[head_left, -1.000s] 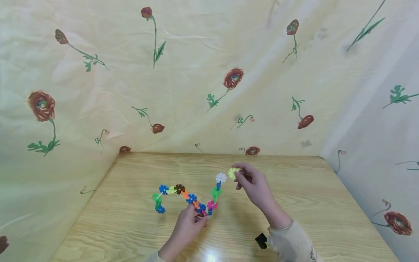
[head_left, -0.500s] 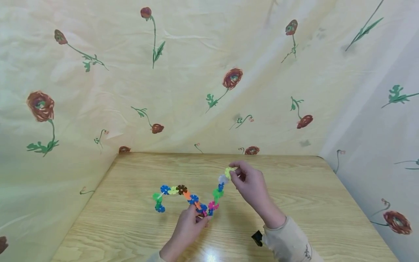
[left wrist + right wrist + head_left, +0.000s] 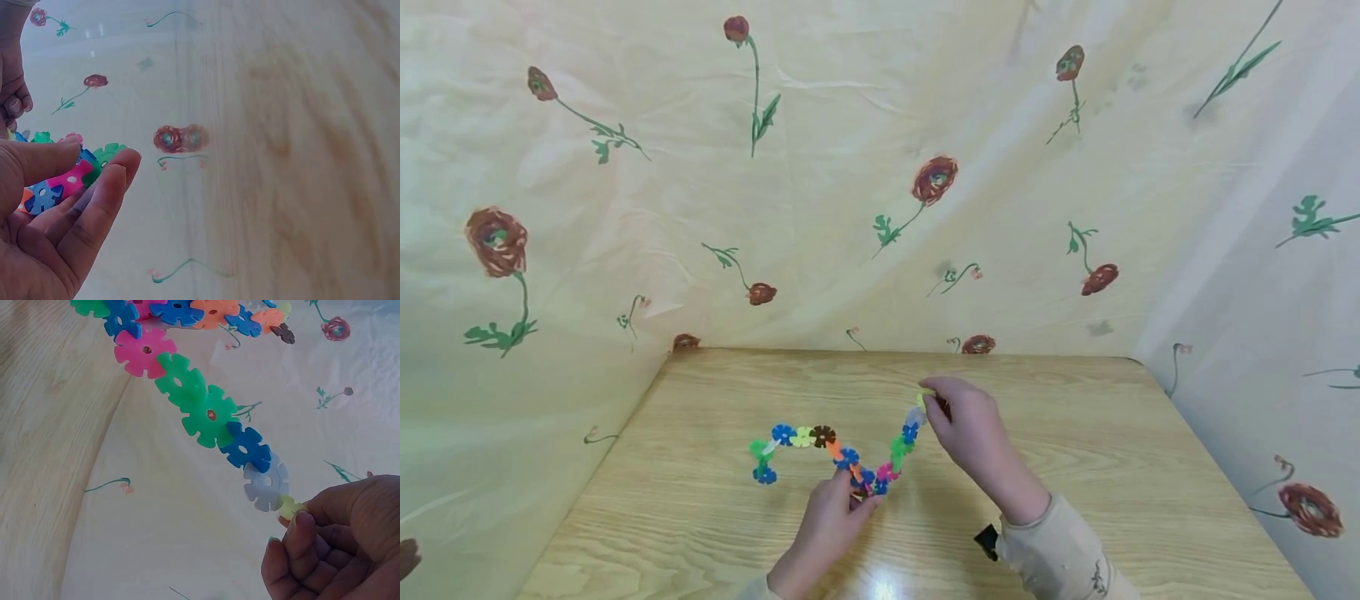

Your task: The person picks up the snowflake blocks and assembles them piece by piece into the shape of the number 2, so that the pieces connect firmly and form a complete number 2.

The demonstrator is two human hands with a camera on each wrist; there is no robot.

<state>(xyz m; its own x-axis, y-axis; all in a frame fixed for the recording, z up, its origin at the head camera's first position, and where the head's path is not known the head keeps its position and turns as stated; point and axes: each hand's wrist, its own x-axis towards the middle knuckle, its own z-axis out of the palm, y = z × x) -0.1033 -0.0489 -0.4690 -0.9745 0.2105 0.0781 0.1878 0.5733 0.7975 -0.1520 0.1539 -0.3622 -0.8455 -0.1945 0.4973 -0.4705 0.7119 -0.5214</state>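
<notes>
A chain of interlocking plastic snowflake discs (image 3: 822, 436), in blue, green, orange, pink and other colours, curves in the air above the table. My left hand (image 3: 829, 517) grips it near the middle, thumb and fingers around blue and pink discs (image 3: 74, 177). At the chain's upper right end is a whitish translucent disc (image 3: 267, 482). My right hand (image 3: 973, 429) pinches a yellow disc (image 3: 289, 508) that meets the whitish disc's edge. Fingers cover most of the yellow disc, and how deep the two discs are joined I cannot tell.
Beneath both hands lies a wood-grain table (image 3: 700, 533). A small black object (image 3: 987, 542) shows beside the right sleeve (image 3: 1060, 546). Flower-printed cloth (image 3: 850, 167) hangs behind the table and along its sides.
The right hand has moved a little left, bringing the yellow disc from apart to against the whitish disc. That end of the chain has shifted slightly right; the left hand keeps its grip.
</notes>
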